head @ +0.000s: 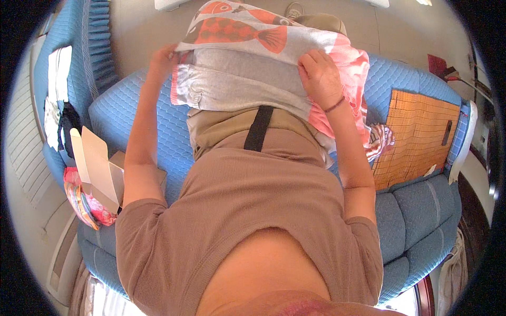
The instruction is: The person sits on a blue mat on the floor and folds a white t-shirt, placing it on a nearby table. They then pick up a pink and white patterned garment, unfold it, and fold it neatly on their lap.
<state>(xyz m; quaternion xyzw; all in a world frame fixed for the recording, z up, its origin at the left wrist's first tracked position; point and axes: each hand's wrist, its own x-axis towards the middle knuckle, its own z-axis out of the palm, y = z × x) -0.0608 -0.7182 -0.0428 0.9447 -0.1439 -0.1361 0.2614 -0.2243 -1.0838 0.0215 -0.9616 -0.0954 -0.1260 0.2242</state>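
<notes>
A pale grey cloth garment point(245, 81) with red fish prints and coral-pink areas is spread over my lap. At its left side, a pink ribbed band shows. My left hand point(164, 59) pinches the left end of the fish-printed layer, which is lifted a little off the grey layer beneath. With its fingers curled, my right hand point(320, 77) grips the edge of the same printed layer towards the right. The fingertips of the right hand are hidden in the fabric. More pink fabric lies bunched beside my right wrist.
I sit on a blue quilted sofa point(166, 118). An opened cardboard box point(97, 162) and a colourful cloth point(79, 197) are at my left, with white and dark cloths point(59, 79) beyond. On the right are a striped cloth point(381, 140) and an orange-brown woven mat point(415, 138).
</notes>
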